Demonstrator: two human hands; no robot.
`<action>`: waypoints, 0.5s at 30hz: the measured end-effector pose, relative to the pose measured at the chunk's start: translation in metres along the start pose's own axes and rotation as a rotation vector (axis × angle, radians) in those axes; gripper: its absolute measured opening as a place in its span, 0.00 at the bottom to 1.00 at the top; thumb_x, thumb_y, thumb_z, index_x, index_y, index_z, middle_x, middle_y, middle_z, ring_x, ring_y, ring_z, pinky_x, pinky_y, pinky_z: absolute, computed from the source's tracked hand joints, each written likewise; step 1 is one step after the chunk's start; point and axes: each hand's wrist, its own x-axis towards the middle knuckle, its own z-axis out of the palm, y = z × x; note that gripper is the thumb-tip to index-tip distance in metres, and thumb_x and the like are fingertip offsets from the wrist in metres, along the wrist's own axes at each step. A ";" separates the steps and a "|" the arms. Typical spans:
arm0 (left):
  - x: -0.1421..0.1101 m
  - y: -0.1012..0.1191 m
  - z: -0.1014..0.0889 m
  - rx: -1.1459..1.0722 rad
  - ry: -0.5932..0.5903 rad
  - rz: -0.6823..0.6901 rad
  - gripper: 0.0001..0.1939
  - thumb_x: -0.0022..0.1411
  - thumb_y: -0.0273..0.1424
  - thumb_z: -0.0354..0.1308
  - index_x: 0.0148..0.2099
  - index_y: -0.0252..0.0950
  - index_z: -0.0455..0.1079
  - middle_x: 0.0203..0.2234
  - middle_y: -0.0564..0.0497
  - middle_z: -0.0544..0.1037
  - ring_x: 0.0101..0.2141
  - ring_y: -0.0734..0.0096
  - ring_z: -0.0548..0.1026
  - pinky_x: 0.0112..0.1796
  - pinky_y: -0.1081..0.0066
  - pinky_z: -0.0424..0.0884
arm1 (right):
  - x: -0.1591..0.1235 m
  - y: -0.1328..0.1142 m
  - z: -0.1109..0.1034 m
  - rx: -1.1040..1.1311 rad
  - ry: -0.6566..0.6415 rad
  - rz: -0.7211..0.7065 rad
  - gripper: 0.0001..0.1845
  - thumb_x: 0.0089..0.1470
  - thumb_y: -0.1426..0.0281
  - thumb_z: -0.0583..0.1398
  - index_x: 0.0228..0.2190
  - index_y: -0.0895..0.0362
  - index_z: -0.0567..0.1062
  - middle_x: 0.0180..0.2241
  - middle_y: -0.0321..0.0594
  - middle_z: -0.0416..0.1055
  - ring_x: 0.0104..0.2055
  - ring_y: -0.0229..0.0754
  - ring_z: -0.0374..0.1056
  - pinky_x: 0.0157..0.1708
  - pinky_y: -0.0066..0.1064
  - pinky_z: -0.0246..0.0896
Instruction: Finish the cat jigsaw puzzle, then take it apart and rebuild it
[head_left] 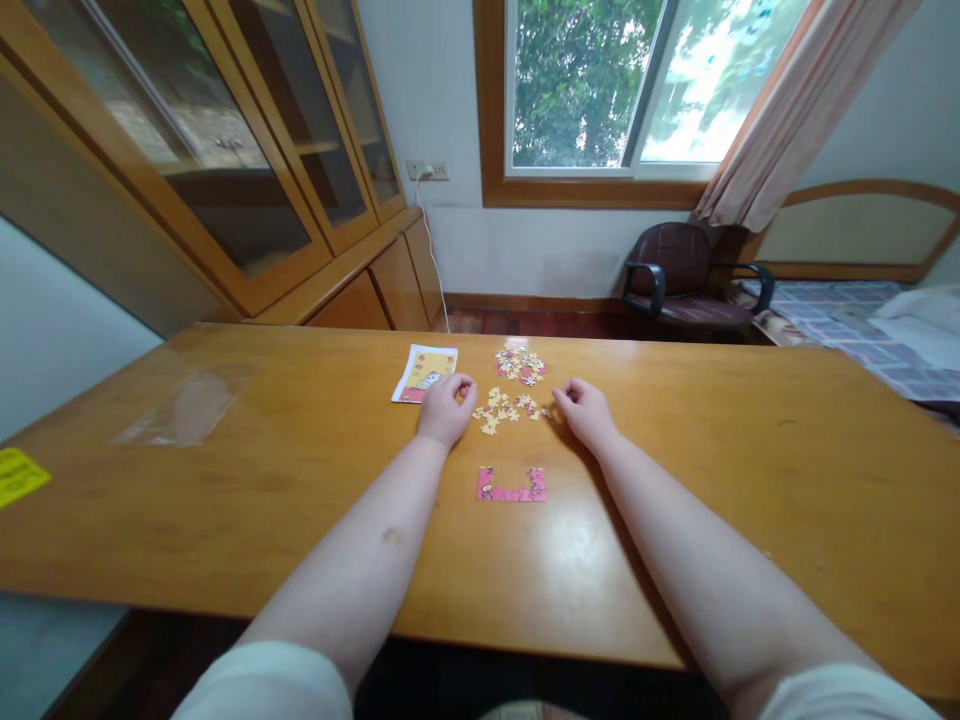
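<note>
My left hand [448,410] is closed, its fingers curled in beside the lower right corner of a picture sheet [417,380]. It covers part of that sheet, and what it may hold is hidden. To the right, my right hand [589,412] is closed in a pinch at the edge of a spread of yellow jigsaw pieces [495,402]; anything between its fingertips is too small to make out. Behind these lies a pile of mixed jigsaw pieces [519,366]. Nearer to me, joined pink jigsaw pieces [514,494] form a U-shaped strip.
Everything rests on a wooden table [315,500]. A clear plastic bag [195,405] lies at the left, with a yellow label [21,476] at the left edge. Beyond the table stand a glass-fronted cabinet [322,235], an office chair [679,270] and a bed [840,310].
</note>
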 end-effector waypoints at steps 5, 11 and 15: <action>0.002 0.000 -0.004 -0.076 -0.144 0.014 0.09 0.60 0.34 0.50 0.35 0.37 0.70 0.31 0.51 0.75 0.35 0.68 0.70 0.40 0.69 0.66 | 0.001 0.000 -0.002 -0.109 -0.121 -0.022 0.11 0.51 0.60 0.55 0.29 0.55 0.70 0.22 0.33 0.68 0.26 0.36 0.62 0.27 0.27 0.52; 0.003 0.000 -0.002 -0.098 -0.171 -0.049 0.11 0.60 0.34 0.50 0.37 0.37 0.72 0.32 0.50 0.75 0.33 0.69 0.69 0.38 0.68 0.66 | 0.003 0.004 -0.008 -0.088 -0.234 -0.094 0.10 0.52 0.65 0.55 0.33 0.56 0.73 0.26 0.35 0.72 0.28 0.37 0.65 0.30 0.27 0.55; 0.000 0.006 0.003 -0.144 -0.193 -0.062 0.11 0.60 0.33 0.50 0.37 0.36 0.73 0.32 0.50 0.76 0.34 0.69 0.70 0.38 0.69 0.67 | -0.001 0.000 -0.002 -0.174 -0.161 -0.124 0.10 0.51 0.68 0.55 0.34 0.56 0.74 0.29 0.36 0.72 0.30 0.38 0.65 0.32 0.28 0.56</action>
